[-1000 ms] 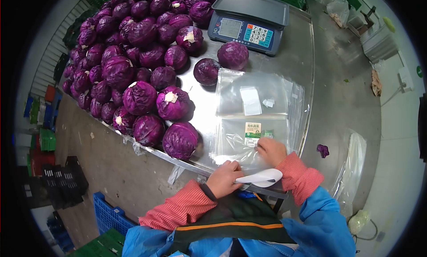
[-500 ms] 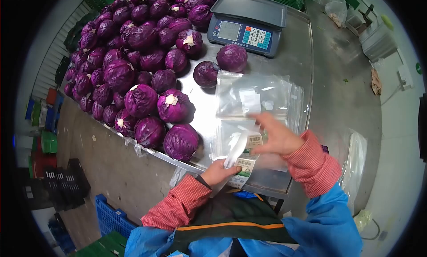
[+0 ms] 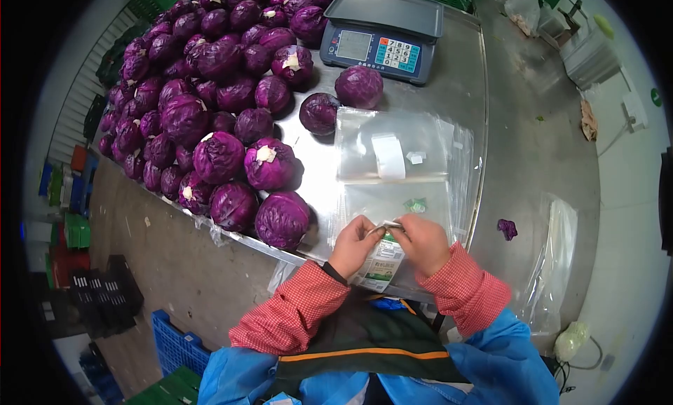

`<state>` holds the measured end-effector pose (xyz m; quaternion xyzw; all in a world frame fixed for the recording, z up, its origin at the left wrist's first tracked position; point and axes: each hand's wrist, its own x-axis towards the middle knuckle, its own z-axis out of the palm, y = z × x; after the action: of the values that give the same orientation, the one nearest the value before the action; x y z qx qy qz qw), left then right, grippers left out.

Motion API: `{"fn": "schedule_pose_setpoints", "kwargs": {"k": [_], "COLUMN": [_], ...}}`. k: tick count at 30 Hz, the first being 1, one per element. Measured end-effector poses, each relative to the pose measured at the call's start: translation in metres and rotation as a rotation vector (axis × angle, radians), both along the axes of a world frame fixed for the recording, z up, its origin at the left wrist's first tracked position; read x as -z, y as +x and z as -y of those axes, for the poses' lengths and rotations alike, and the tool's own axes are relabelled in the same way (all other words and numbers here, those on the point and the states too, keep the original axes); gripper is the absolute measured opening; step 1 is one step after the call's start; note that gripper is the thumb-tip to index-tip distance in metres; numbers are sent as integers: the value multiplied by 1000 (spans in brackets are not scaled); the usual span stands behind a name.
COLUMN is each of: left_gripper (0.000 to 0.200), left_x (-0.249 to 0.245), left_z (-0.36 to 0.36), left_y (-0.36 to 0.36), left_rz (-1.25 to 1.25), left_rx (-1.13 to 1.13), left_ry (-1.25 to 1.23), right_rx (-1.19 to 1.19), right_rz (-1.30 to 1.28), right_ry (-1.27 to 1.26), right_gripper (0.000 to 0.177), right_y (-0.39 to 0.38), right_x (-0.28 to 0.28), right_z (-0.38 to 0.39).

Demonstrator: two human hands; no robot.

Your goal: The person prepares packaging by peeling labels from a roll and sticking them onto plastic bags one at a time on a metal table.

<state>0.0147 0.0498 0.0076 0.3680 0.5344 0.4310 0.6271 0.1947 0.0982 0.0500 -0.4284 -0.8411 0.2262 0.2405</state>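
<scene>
A strip of printed labels (image 3: 382,268), white with green pictures, hangs at the table's near edge. My left hand (image 3: 352,248) pinches its top edge between thumb and finger. My right hand (image 3: 425,244) pinches the same edge close beside it, fingertips nearly touching. Just beyond my hands lies a stack of clear plastic bags (image 3: 392,135). On or in the bags are a white paper strip (image 3: 388,157), a small white piece (image 3: 416,157) and a small green-printed label (image 3: 415,205).
A big pile of red cabbages (image 3: 184,119) covers the table's left side. Two cabbages (image 3: 359,87) sit between the bags and a digital scale (image 3: 382,33). To the right, clear plastic film (image 3: 554,265) and a purple leaf scrap (image 3: 507,228) lie on the floor.
My right hand has come down and left to meet my left hand at the labels. The strip, looped upward before, now hangs down. The green-printed label on the bags has come into sight.
</scene>
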Motion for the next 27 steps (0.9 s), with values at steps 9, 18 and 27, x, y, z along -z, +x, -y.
{"fn": "schedule_pose_setpoints", "kwargs": {"k": [9,18,27], "left_gripper": [45,39,25], "left_x": [13,-3,-16], "left_z": [58,60,46], "left_y": [0,-12,-18], "left_rz": [-49,-748,-762], "left_rx": [466,592,519], "left_ry": [-228,129,494], "right_rx": [353,-107,-236], "right_rz": [-372,454,406], "right_ry": [-320,-125,-79], "right_gripper": [19,49,46], "right_y": [15,-14,25], "right_x": [-5,70,63], "right_z": [-49,-76,-35]}}
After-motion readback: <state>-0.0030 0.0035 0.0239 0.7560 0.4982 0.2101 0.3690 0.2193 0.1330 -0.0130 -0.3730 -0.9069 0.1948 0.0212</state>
